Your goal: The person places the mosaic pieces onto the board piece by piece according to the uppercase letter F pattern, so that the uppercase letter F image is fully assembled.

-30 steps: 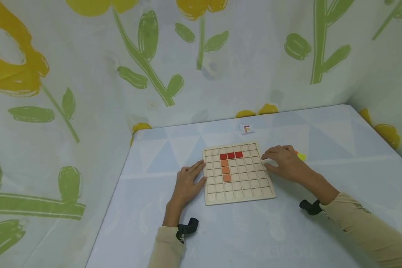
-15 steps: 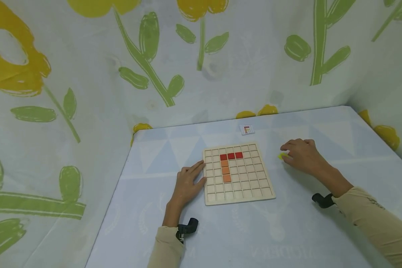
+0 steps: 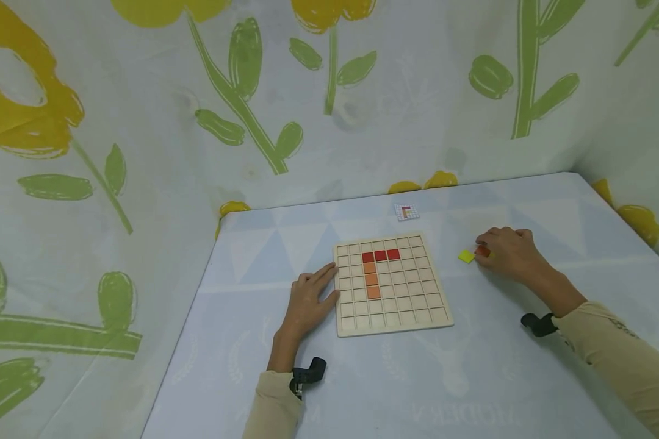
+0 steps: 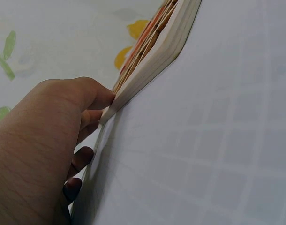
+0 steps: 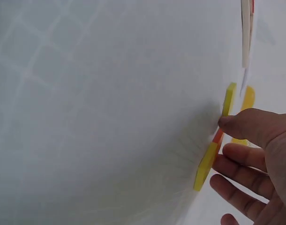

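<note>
A square wooden grid board [image 3: 403, 299] lies on the table. Three red tiles [image 3: 381, 255] make a row on it, and orange tiles [image 3: 371, 278] run down from the row's left end. My left hand [image 3: 307, 302] rests at the board's left edge, its thumb and fingertips touching the side with the fingers fairly straight. To the right of the board, my right hand [image 3: 511, 253] pinches a reddish-orange tile [image 3: 482, 250] between thumb and fingers. Beside that tile lies a yellow tile [image 3: 466, 256]; another yellow tile [image 5: 206, 166] shows under the fingers in the right wrist view.
Behind the board lies a small card [image 3: 406, 211] printed with a grid and a coloured pattern. A pale patterned cover spreads over the table [image 3: 362, 384]. Flower-printed fabric [image 3: 395, 116] rises along the table's back and sides.
My right hand has moved right, away from the board's edge to the loose tiles, and its fingers have closed on the reddish-orange one. My left hand and the board stay put.
</note>
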`<state>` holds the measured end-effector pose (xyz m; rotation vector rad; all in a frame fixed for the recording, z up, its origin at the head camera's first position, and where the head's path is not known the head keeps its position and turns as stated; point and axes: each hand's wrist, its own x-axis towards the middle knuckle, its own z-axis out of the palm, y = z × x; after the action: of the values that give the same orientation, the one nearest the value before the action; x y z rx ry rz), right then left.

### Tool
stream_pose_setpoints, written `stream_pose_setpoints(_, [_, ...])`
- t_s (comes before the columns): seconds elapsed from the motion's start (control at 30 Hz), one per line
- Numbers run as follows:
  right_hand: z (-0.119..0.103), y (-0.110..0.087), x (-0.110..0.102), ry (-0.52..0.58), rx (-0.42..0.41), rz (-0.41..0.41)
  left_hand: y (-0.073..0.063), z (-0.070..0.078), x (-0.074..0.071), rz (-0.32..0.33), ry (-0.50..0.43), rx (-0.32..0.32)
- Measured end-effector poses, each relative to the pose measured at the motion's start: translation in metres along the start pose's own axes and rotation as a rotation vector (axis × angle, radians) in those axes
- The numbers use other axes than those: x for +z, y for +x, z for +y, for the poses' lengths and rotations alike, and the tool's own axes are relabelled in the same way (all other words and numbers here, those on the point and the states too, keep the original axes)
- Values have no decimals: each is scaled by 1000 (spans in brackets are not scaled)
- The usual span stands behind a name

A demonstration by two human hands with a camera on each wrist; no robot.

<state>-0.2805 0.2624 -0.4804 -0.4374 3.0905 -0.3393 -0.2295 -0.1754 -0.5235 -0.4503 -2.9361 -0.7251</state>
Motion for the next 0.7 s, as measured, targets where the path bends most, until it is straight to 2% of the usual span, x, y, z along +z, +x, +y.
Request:
stream_pose_setpoints(0.3, [7,4,6,35,1,14,0,0,1,-1,-17,-1])
stream_pose_setpoints(0.53, [3,2,0,19,-16,58,0,0,2,28,-12,20])
stream_pose_setpoints(0.7, [-3,-3,-6,54,-32,88,0,1,1,27,-15,7])
